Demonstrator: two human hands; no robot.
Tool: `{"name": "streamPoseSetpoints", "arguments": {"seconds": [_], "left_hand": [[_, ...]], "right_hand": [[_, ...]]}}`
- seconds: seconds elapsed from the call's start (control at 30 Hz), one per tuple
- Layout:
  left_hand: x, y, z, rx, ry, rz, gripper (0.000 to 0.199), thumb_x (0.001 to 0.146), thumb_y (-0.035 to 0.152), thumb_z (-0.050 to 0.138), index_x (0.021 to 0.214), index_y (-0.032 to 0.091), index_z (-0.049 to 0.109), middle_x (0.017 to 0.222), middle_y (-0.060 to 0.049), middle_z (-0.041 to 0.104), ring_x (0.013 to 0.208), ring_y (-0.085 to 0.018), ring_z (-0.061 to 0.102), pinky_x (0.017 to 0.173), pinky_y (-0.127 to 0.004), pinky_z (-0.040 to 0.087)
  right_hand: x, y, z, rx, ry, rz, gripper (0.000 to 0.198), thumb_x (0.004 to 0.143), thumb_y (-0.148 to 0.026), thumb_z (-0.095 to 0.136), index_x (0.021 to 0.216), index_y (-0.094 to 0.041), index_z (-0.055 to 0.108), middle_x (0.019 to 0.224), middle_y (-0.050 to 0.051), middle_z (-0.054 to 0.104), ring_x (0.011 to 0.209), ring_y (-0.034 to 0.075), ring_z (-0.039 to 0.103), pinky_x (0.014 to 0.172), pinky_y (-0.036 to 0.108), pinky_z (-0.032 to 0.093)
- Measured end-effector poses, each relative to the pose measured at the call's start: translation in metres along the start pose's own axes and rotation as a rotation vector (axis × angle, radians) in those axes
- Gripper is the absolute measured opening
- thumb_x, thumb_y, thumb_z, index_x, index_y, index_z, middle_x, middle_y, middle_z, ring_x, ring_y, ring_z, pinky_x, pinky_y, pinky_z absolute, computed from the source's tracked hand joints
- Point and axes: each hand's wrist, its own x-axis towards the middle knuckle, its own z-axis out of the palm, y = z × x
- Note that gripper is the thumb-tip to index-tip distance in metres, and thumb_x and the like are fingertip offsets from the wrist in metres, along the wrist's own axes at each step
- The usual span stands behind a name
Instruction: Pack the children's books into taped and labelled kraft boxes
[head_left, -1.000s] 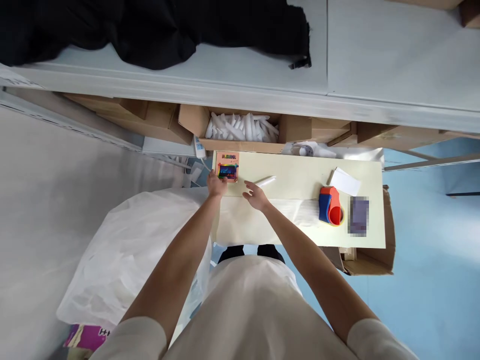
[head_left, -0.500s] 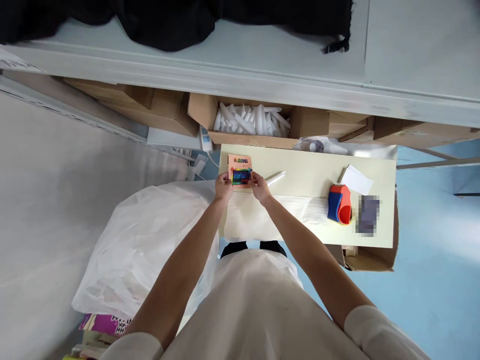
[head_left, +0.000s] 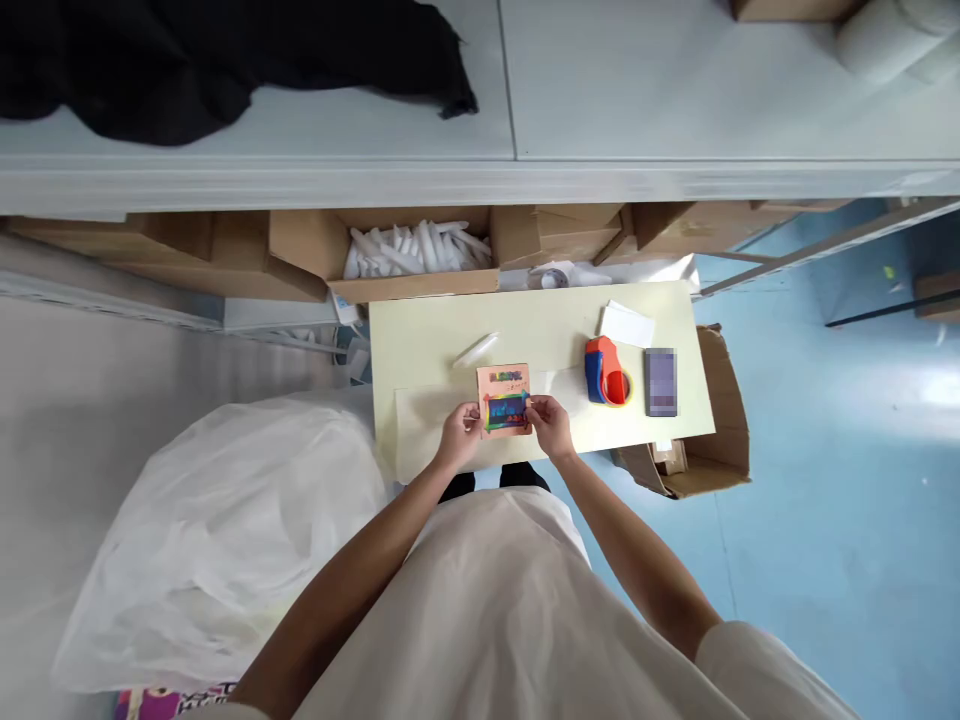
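My left hand and my right hand hold a flat pink packet by its two side edges. On its face are a dark panel, a rainbow-coloured border and printed lettering. Fingers of both hands are closed on the edges. Beneath the packet lies a thin white sheet, spread along the near side of the pale table. Just beyond the packet, to its left, is a slim white rolled piece. Right of my right hand stands a red and blue tape dispenser.
A phone and white papers lie at the table's right. Behind, an open carton of white rolled pieces sits under a grey shelf. A large white plastic bag bulges at left. Another carton stands at right.
Both hands have brought the packet rightward and nearer to me, from the table's far left to over the white sheet. My view has shifted to the right.
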Motion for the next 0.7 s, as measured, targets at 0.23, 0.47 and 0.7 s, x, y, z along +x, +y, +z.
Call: {"name": "streamPoseSetpoints", "arguments": {"seconds": [0.23,0.47,0.7], "left_hand": [[0.011,-0.011,0.085,0.165,-0.155,0.009,0.019,0.072,0.013,0.056,0.089,0.017,0.063,0.084,-0.005,0.067,0.068,-0.015,0.063,0.068,-0.030,0.052],[0.005,-0.012,0.109,0.429,-0.148,0.038,0.044,0.071,0.014,0.058,0.115,0.019,0.058,0.095,-0.007,0.063,0.095,-0.023,0.060,0.090,-0.039,0.047],[-0.011,-0.001,0.114,0.970,-0.258,0.282,0.057,0.075,0.020,0.059,0.131,0.019,0.046,0.135,-0.016,0.039,0.120,-0.032,0.043,0.095,-0.044,0.043]], "right_hand": [[0.009,0.029,-0.070,-0.171,0.163,0.065,0.026,0.068,-0.041,0.058,0.084,-0.021,0.056,0.071,0.002,0.066,0.064,0.018,0.061,0.061,0.032,0.050],[0.022,0.044,-0.081,-0.367,0.164,0.059,0.018,0.075,-0.026,0.049,0.089,-0.020,0.059,0.083,0.004,0.068,0.076,0.019,0.062,0.074,0.035,0.051],[0.000,0.060,-0.081,-0.566,0.339,-0.146,0.048,0.075,-0.027,0.056,0.121,-0.015,0.050,0.125,0.019,0.047,0.119,0.029,0.044,0.100,0.049,0.035]]}}
